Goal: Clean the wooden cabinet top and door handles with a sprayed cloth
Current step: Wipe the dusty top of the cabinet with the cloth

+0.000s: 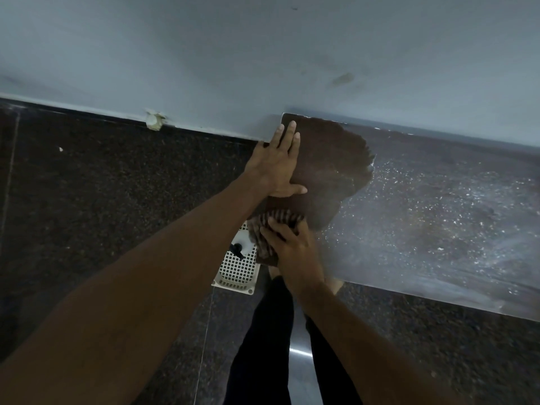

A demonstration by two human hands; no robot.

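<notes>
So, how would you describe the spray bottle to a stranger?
Find the cabinet top, wiped dark at its left end. On the floor below that end stands a white grid basket. The spray bottle is inside it: white, with a black trigger head.

The dusty cabinet top (pixel 423 229) carries a striped cloth (pixel 280 219) near its left edge.
</notes>
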